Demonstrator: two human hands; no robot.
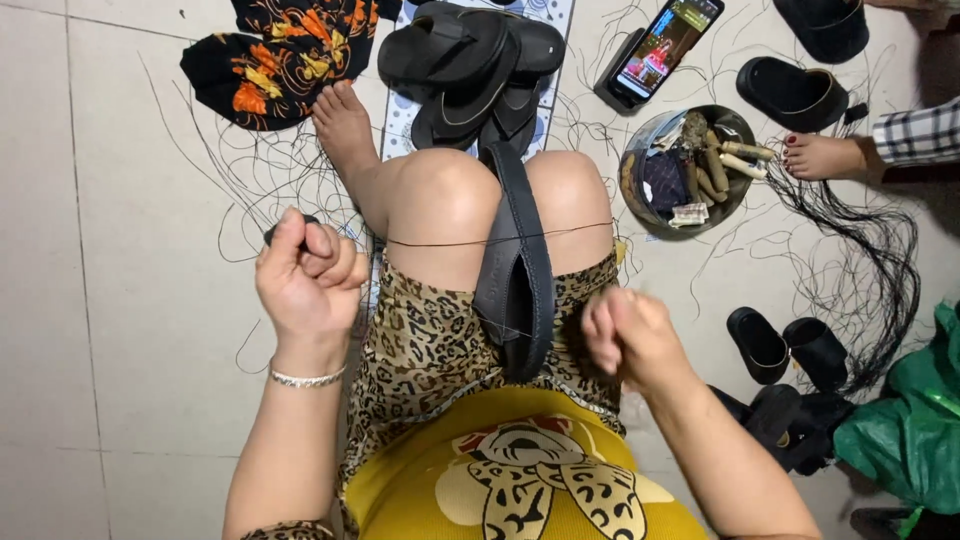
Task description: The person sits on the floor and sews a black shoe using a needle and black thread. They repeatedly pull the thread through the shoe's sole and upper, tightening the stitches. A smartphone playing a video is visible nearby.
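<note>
A black sandal sole (518,270) stands on edge, clamped between my knees. A dark thread (450,241) runs taut from it across my left thigh to my left hand (307,275), which is fisted on the thread and on a small dark tool. My right hand (627,335) is closed at the right of the sole near my lap, pulling the thread's other end, which stretches over my right knee.
A stack of black sandals (470,60) lies past my knees on a patterned mat. A metal bowl (640,190) of spools and tools sits at right, a phone (662,45) beyond it. Another person's foot (825,157), loose black threads (860,260), shoe parts (785,345) and a green bag (915,420) lie right.
</note>
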